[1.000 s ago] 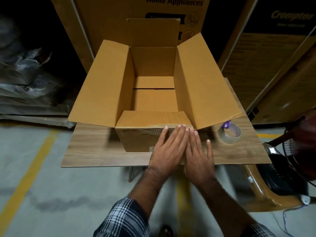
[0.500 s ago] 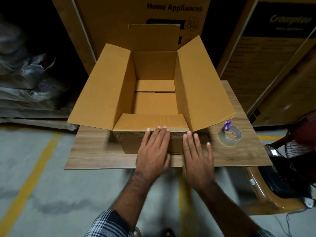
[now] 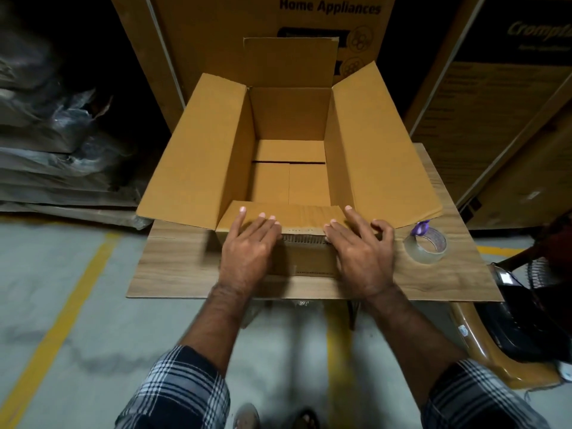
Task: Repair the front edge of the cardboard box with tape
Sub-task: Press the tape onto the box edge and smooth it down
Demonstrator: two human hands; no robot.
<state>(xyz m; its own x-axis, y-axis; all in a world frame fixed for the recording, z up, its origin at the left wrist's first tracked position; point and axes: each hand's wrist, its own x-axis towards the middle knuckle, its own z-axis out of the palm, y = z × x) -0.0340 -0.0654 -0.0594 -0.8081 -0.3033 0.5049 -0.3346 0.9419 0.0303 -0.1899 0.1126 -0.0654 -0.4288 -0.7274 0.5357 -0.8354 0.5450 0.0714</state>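
Feet: two toes or shoe tips [image 3: 247,416] show at the bottom edge, cut off and too blurred to make out.
Sleeves: checked sleeves [image 3: 176,391] cover both forearms near the bottom, both cut by the frame.
Floor: grey floor [image 3: 62,320] with yellow lines, one partly hidden under the board.
Counter: a wood-grain counter [image 3: 173,267] carries the box and the tape; its legs are mostly hidden, only dark bits showing under the near edge.
Left hand: the left hand [image 3: 247,252] lies flat on the front wall of the cardboard box [image 3: 365,156], fingers straight and spread, tips over the folded front flap [image 3: 297,213]. Grip loose, holding nothing.
Right hand: the right hand [image 3: 362,252] presses the right part of the same front edge, fingers mostly straight, thumb bent near the box corner. Whether the thumb hooks the corner I cannot tell.
Front edge: between the hands a strip of bare corrugation [image 3: 303,238] shows along the fold; both its ends are hidden under the hands.
Tape: a clear tape roll [image 3: 428,246] with a purple end tab lies flat on the counter, just right of the right hand, untouched.
Box: open, side flaps spread, rear flap upright, empty inside.
Right margin: a brown chair [image 3: 483,345] and a dark fan grille [image 3: 548,280], both cut off.
Background: large cartons [image 3: 216,32] printed "Home Appliances"; the right one's brand name is cut off. Wrapped bundles [image 3: 55,125] at left are dim.
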